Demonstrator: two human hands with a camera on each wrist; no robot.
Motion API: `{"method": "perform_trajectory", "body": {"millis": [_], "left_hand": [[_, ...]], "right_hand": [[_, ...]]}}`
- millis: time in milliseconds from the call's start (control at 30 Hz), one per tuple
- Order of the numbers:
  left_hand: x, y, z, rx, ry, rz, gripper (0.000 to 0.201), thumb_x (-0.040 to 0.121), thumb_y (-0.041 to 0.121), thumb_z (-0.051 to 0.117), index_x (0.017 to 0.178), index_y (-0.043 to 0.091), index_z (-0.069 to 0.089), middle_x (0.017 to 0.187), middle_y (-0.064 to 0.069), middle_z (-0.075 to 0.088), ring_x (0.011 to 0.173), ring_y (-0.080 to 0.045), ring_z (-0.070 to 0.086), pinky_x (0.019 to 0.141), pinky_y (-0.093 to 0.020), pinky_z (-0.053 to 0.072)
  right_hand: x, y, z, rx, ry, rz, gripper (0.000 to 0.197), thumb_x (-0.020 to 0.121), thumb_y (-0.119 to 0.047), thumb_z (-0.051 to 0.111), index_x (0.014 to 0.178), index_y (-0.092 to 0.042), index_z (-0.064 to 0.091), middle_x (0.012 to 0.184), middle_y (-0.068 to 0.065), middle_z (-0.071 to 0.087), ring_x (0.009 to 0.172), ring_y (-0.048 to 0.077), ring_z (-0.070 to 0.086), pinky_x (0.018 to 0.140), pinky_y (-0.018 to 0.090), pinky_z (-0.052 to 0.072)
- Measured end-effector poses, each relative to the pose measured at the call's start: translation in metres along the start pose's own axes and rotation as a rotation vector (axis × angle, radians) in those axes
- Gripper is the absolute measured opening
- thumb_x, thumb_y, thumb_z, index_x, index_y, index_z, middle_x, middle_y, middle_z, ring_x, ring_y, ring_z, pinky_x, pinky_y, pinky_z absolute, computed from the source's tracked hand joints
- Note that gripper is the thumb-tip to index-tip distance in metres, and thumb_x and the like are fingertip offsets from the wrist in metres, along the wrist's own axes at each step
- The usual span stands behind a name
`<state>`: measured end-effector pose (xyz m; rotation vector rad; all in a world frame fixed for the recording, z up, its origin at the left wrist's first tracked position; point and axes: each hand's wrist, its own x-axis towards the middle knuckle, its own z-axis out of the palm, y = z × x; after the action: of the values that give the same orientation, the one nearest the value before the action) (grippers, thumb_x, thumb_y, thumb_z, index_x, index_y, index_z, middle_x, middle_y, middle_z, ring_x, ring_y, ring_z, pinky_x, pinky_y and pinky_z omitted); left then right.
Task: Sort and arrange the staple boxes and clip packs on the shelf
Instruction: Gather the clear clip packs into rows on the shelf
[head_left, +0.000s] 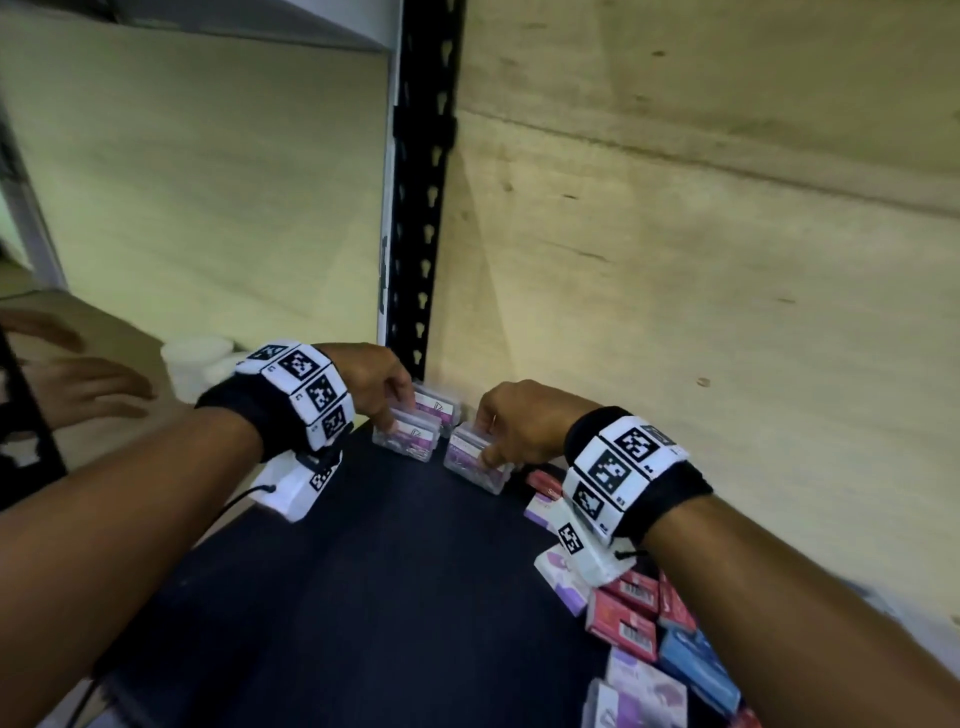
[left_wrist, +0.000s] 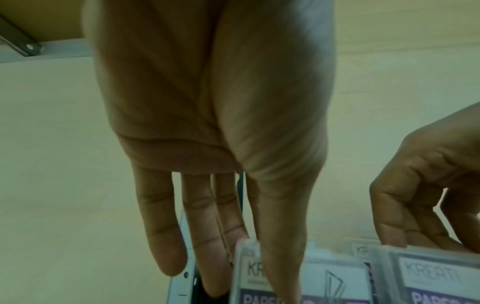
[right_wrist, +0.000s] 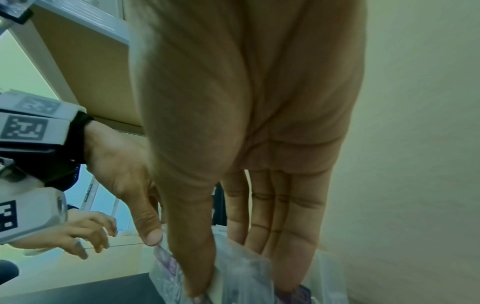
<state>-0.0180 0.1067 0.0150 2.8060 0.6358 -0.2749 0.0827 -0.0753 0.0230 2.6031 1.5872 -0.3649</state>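
Dark shelf lies bare centrally; boxes crowd its right edge.

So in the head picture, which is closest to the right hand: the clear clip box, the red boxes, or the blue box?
1. Clear clip box: the right hand grips it, at the shelf's back.
2. Red boxes: nearer the person, under the right wrist.
3. Blue box: farthest, toward the front right.

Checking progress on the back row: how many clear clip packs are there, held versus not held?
Held clip packs: 2, the front-left pack in the left hand and the right pack in the right hand.
Clip packs apparently not gripped: 1, the rear pack.
Total: 3.
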Motion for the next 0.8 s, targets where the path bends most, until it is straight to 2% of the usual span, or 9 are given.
{"method": "perform_trajectory", "body": {"millis": [233, 333, 433, 567, 700, 800], "left_hand": [[0.004, -0.002, 0.005, 0.017, 0.030, 0.016, 0.041, 0.086, 0.017, 0.073, 0.125, 0.024, 0.064, 0.114, 0.007, 0.060, 0.102, -0.009, 0.052, 0.089, -0.021, 0.039], [0.002, -0.001, 0.008, 0.040, 0.062, 0.026, 0.043, 0.087, 0.018, 0.072, 0.128, 0.025, 0.062, 0.125, 0.005, 0.062, 0.110, -0.013, 0.056, 0.092, -0.022, 0.040], [0.000, -0.001, 0.010, 0.062, 0.083, 0.016, 0.045, 0.087, 0.019, 0.072, 0.130, 0.028, 0.061, 0.129, 0.003, 0.060, 0.113, -0.015, 0.056, 0.089, -0.022, 0.038], [-0.009, 0.002, 0.005, 0.076, 0.114, 0.010, 0.052, 0.085, 0.018, 0.074, 0.134, 0.026, 0.057, 0.132, 0.002, 0.058, 0.118, -0.017, 0.055, 0.094, -0.025, 0.042], [-0.024, 0.009, -0.002, 0.100, 0.190, -0.018, 0.052, 0.082, 0.021, 0.078, 0.129, 0.025, 0.057, 0.128, 0.001, 0.058, 0.116, -0.019, 0.056, 0.098, -0.037, 0.048], [-0.040, 0.025, -0.003, 0.053, 0.186, 0.032, 0.042, 0.080, 0.027, 0.079, 0.118, 0.027, 0.060, 0.116, 0.005, 0.060, 0.105, -0.015, 0.058, 0.092, -0.033, 0.049]], "right_hand": [[0.002, 0.002, 0.003, 0.000, -0.004, 0.005, 0.037, 0.089, -0.030, 0.073, 0.118, -0.008, 0.066, 0.109, 0.009, 0.071, 0.096, 0.026, 0.068, 0.086, 0.038, 0.056], [0.001, 0.001, 0.004, 0.007, 0.004, 0.014, 0.038, 0.089, -0.030, 0.072, 0.118, -0.007, 0.066, 0.110, 0.009, 0.071, 0.097, 0.026, 0.068, 0.082, 0.035, 0.053], [-0.001, 0.001, 0.006, -0.017, 0.032, 0.008, 0.038, 0.089, -0.031, 0.072, 0.118, -0.007, 0.065, 0.112, 0.009, 0.069, 0.098, 0.026, 0.066, 0.080, 0.034, 0.052], [-0.013, 0.005, 0.003, 0.013, 0.070, 0.010, 0.047, 0.091, -0.029, 0.071, 0.133, -0.013, 0.056, 0.122, 0.006, 0.064, 0.104, 0.024, 0.063, 0.081, 0.031, 0.049], [-0.037, 0.019, -0.007, 0.006, 0.079, 0.046, 0.050, 0.091, -0.033, 0.070, 0.136, -0.018, 0.053, 0.125, 0.002, 0.062, 0.106, 0.022, 0.060, 0.081, 0.028, 0.044], [-0.066, 0.030, -0.013, -0.030, 0.065, 0.086, 0.048, 0.092, -0.035, 0.068, 0.135, -0.019, 0.053, 0.128, 0.001, 0.061, 0.112, 0.023, 0.058, 0.087, 0.030, 0.044]]}}
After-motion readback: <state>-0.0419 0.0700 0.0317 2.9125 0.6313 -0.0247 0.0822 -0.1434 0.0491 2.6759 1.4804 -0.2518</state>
